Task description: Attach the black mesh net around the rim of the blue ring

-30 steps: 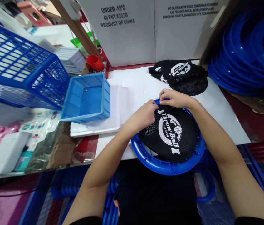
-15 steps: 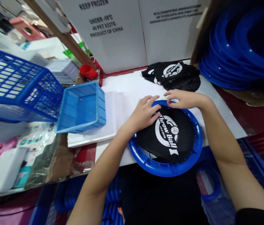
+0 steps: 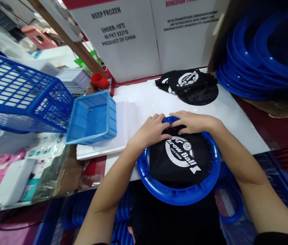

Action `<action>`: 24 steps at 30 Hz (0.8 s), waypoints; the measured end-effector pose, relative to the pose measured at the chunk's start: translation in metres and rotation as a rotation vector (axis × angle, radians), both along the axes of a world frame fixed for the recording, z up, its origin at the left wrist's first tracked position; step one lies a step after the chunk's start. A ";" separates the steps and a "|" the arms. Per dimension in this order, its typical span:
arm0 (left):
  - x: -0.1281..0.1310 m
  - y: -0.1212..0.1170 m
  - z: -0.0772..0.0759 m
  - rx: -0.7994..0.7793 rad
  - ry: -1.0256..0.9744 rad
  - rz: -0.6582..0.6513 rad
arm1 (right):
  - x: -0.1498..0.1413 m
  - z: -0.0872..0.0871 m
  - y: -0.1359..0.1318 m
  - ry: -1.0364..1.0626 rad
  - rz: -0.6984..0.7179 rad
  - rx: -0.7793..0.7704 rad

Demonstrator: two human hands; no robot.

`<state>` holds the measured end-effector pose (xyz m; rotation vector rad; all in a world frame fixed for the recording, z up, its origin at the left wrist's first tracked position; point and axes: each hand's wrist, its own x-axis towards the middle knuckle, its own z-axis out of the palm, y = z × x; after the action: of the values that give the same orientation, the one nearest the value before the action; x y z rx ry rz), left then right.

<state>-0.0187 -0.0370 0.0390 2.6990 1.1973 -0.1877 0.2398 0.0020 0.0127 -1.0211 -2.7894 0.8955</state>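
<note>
White table [image 3: 236, 112] held the blue ring [image 3: 179, 195] at its near edge, black mesh net [image 3: 182, 160] lying inside. Your left hand [image 3: 153, 131] and right hand [image 3: 193, 121] pressed loosely curled fingers on the net's far edge, grasping nothing firmly.
</note>
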 end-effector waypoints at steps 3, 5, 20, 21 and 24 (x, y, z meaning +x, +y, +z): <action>0.007 -0.017 0.005 0.038 0.057 0.077 | -0.003 0.002 -0.001 0.002 -0.004 0.009; 0.011 -0.028 0.010 0.055 0.128 0.128 | -0.006 0.005 -0.003 0.023 0.003 -0.003; -0.002 -0.003 0.014 -0.129 -0.142 -0.088 | -0.009 0.002 -0.001 0.095 0.131 -0.063; -0.002 -0.002 0.012 -0.120 -0.143 -0.092 | -0.009 0.003 -0.001 0.095 0.120 -0.065; 0.003 -0.006 0.007 -0.038 -0.075 -0.117 | -0.009 0.005 -0.001 0.106 0.085 -0.100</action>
<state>-0.0160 -0.0428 0.0464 2.7192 1.0057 -0.1228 0.2310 0.0011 0.0181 -0.8454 -2.7423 1.0760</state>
